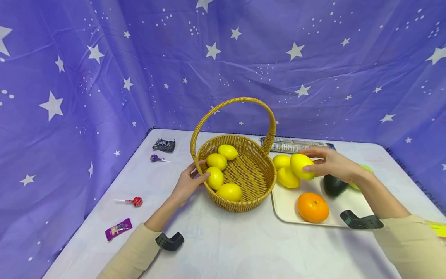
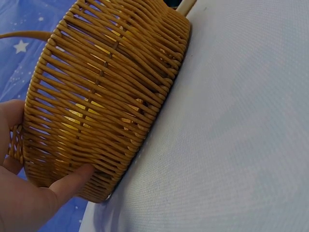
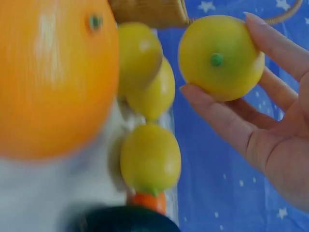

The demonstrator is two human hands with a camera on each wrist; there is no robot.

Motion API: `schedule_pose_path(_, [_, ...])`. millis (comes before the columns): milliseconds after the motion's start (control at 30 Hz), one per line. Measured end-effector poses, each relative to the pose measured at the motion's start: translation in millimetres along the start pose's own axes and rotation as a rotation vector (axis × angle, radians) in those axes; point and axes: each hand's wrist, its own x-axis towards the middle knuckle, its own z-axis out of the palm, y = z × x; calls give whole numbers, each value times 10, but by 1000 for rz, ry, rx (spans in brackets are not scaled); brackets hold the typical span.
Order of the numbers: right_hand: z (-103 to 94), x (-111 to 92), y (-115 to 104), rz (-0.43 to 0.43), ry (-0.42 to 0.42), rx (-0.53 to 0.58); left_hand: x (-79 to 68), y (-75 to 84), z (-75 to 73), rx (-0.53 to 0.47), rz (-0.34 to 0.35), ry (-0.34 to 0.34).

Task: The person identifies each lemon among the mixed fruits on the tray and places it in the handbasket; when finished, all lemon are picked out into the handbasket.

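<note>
My right hand [image 1: 324,164] pinches a yellow lemon [image 1: 301,166] between thumb and fingers, raised over the left end of a white tray [image 1: 289,217]. In the right wrist view that lemon [image 3: 222,58] shows its green stem end. Two more lemons [image 1: 288,178] lie just behind it in the head view. My left hand [image 1: 184,186] grips the left side of a woven basket [image 1: 240,207] by the rim, near the foot of its tall handle. Several lemons [image 1: 229,192] rest along the basket's left side. The left wrist view shows the thumb [image 2: 72,183] against the weave.
On the tray lie an orange [image 1: 313,207], a dark avocado [image 1: 333,186] and a green fruit [image 1: 366,169] partly behind my right arm. A long silvery package [image 1: 289,145] lies behind. At left are two lollipops [image 1: 137,201], a purple wrapper [image 1: 118,229] and a black packet [image 1: 163,145].
</note>
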Motion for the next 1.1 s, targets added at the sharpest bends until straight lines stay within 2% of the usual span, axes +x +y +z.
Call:
schedule_pose_path(200, [262, 147, -106, -36, -9, 107, 7, -15, 6, -4, 1, -2])
schedule_pose_path(400, [530, 271, -258, -81, -8, 105, 10, -15, 7, 0, 0, -7])
schedule_pose_path(600, [636, 347, -366, -77, 30, 102, 1, 6, 14, -14, 11, 0])
schedule_pose_path(900, [895, 520, -423, -117, -51, 179, -34, 28, 15, -4, 14, -2])
schedule_pose_path(1100, [1108, 673, -485, -139, -86, 105, -47, 43, 15, 1, 16, 6])
